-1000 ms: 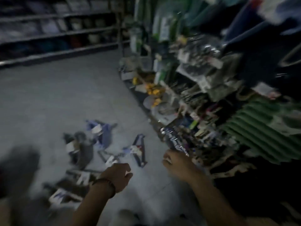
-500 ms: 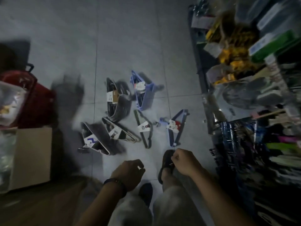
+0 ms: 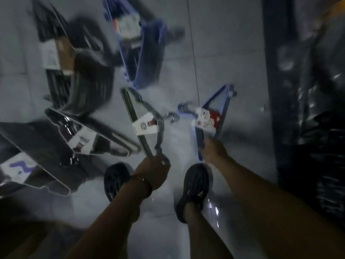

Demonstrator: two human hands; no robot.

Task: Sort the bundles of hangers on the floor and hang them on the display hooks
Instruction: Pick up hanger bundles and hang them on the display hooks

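Several bundles of hangers lie on the pale tiled floor. My left hand (image 3: 155,170) grips the near corner of a grey hanger bundle (image 3: 144,118) with a white tag. My right hand (image 3: 213,151) grips the near end of a blue hanger bundle (image 3: 217,113) with a white and red tag. Further off lie a bigger blue bundle (image 3: 143,45), a black bundle (image 3: 85,71), a black and silver bundle (image 3: 87,137) and a dark bundle (image 3: 29,161) with a white label at the left.
My two feet in dark shoes (image 3: 195,186) stand on the floor just below the hands. The dark base of the display rack (image 3: 280,109) runs along the right edge, with shiny packed goods beyond it.
The view has swung down from the shelves to the floor and closed in. Both hands, empty and curled before, have reached down and taken hold of a hanger bundle each.
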